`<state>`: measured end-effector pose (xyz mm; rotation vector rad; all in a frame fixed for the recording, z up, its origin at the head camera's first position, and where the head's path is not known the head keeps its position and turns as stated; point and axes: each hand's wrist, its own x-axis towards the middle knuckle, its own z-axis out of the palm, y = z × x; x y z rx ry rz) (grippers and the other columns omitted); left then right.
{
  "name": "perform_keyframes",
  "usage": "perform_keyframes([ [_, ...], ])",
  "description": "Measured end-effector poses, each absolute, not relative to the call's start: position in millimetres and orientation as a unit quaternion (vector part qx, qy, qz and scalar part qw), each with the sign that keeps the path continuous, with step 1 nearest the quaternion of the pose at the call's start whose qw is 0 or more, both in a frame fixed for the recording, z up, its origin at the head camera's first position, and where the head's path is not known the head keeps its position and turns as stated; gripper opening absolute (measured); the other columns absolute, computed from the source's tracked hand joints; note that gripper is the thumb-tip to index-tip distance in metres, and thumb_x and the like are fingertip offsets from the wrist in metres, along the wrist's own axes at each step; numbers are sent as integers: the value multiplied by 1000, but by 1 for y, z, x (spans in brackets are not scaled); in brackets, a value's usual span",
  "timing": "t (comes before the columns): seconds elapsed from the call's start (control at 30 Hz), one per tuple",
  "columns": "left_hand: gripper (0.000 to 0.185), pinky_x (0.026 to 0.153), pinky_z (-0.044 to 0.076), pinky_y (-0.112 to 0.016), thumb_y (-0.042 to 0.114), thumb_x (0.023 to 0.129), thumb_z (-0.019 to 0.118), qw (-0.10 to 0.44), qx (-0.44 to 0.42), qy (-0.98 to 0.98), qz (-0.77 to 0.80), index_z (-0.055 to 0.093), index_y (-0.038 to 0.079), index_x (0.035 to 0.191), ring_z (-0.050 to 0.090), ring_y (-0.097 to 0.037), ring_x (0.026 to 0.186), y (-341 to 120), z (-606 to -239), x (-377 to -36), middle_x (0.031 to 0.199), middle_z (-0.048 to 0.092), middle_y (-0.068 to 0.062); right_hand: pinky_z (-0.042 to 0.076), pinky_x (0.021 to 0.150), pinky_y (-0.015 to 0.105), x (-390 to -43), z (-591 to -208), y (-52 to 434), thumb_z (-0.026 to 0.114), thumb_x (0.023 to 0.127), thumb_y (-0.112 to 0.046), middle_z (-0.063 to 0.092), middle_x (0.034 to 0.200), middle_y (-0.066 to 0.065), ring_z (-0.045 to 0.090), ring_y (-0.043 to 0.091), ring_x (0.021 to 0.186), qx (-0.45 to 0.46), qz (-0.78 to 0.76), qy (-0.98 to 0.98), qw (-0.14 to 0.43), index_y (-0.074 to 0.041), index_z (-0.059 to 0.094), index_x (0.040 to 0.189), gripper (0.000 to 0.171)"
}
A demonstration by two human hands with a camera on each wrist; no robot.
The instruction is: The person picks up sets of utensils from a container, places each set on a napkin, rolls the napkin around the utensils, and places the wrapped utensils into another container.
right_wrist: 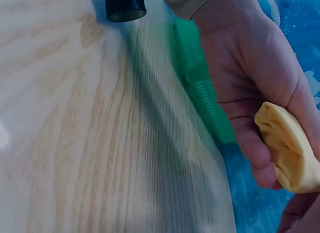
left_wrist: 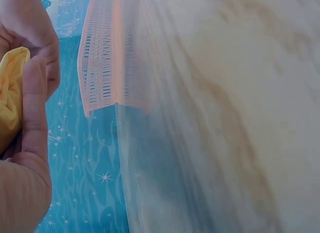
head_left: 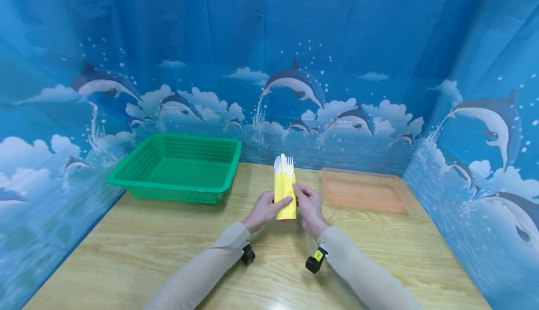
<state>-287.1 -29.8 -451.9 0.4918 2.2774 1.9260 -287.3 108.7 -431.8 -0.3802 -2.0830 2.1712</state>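
Note:
A yellow folded napkin stands upright over the middle of the wooden table, with a white plastic spoon and fork poking out of its top. My left hand grips its left side, thumb across the front. My right hand holds its right side. In the left wrist view the napkin shows between the fingers. In the right wrist view the napkin's yellow lower end sits in the other hand's curled fingers.
A green mesh basket stands at the back left of the table. A shallow orange tray lies at the back right, also seen as the orange tray in the left wrist view. Blue dolphin-print cloth walls the table on three sides.

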Motion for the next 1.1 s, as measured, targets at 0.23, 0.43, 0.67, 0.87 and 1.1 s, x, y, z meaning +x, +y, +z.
perform_keyframes([
  [0.23,40,63,54,-28,41,94,63,56,156,755,634,67,5,110,64,-13,70,-29,-453,-287,87,71,-8,51,70,21,-285,-432,105,64,96,-28,67,99,6,60,12,85,-134,696,-701,85,-4,72,109,29],
  [0.43,38,62,53,-28,39,95,63,46,152,754,638,67,3,108,64,-13,69,-32,-451,-289,86,71,-9,52,73,22,-279,-437,107,62,97,-32,68,107,7,62,13,90,-126,686,-715,50,-7,71,112,31],
  [0.67,38,63,55,-29,38,94,65,56,147,744,649,67,3,109,66,-15,70,-32,-451,-290,87,72,-10,52,72,22,-279,-440,107,63,96,-32,67,106,6,61,14,91,-134,680,-718,66,-10,72,109,27],
  [0.87,38,63,55,-29,38,94,64,51,142,744,651,67,3,109,66,-14,71,-32,-453,-291,88,71,-10,54,73,23,-275,-441,107,60,98,-34,66,109,7,62,13,91,-120,675,-726,57,-10,71,113,30],
  [1.1,38,66,60,-39,34,95,64,58,150,721,674,64,0,111,69,-19,70,-34,-452,-291,90,72,-15,56,75,26,-268,-443,109,63,97,-24,69,101,7,63,10,84,-102,699,-705,62,-1,70,112,29],
])
